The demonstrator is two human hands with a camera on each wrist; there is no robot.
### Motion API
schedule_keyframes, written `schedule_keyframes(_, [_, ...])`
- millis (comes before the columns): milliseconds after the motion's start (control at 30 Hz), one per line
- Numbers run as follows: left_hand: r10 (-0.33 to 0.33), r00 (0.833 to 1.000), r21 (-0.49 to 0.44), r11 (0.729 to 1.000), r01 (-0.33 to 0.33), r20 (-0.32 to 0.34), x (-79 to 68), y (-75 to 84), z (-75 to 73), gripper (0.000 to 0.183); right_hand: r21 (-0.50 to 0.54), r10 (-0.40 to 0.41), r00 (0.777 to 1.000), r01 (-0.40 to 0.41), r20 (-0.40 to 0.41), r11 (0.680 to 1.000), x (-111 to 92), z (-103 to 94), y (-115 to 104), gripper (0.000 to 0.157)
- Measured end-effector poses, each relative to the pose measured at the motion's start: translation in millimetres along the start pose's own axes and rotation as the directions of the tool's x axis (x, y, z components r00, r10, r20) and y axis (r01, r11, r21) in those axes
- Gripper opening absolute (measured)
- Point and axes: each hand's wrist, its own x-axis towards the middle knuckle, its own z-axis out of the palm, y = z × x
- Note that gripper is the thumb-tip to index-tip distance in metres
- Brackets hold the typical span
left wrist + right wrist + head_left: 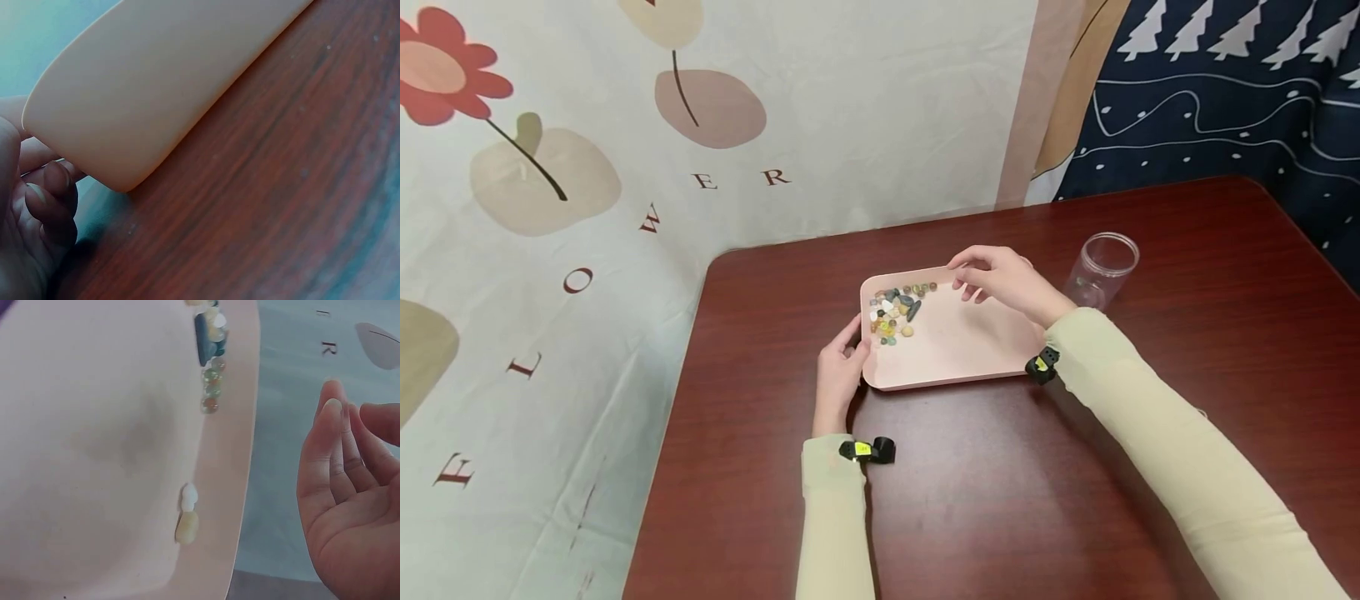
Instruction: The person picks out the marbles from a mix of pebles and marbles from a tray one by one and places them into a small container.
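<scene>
A pink rectangular tray [962, 354] lies on the table, tipped up slightly toward its left end in the left wrist view. My left hand [838, 375] grips its left rim, with the thumb at the edge and other fingers [57, 181] curled outside the wall. Colourful pebbles [895, 312] and glass beads [212, 390] cluster at the tray's left end. Over the far right part hovers my right hand [1003, 279], loosely bent and holding nothing. A white stone [189, 497] and a pale yellow pebble [187, 528] lie along the tray's far wall in the right wrist view.
A clear plastic jar [1101, 271] stands right of the tray, partly behind the right hand. The dark red wooden table [955, 475] meets a cloth-covered wall [880, 125] at the back and left. Navy fabric [1210, 117] with white trees hangs at the right.
</scene>
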Motion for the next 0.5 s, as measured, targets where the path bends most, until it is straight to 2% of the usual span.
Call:
schedule_keyframes(133, [0.002, 1.0, 0.02, 1.0, -0.002, -0.004, -5.0, 11.1, 0.8, 0.042, -0.053, 0.018, 1.0, -0.017, 0.023, 0.998, 9, 2.2, 0, 0.021])
schedule_keyframes(300, [-0.001, 1.0, 0.02, 1.0, 0.002, -0.009, -4.8, 10.4, 1.0, 0.042, -0.054, 0.024, 0.996, -0.02, 0.08, 0.998, 19, 5.4, 0, 0.025])
schedule_keyframes(500, [-0.011, 1.0, 0.012, 1.0, 0.011, 0.001, 8.0, -17.0, -0.1, 0.042, -0.073, 0.052, 0.99, -0.043, 0.128, 0.996, 31, 11.8, 2, 0.026])
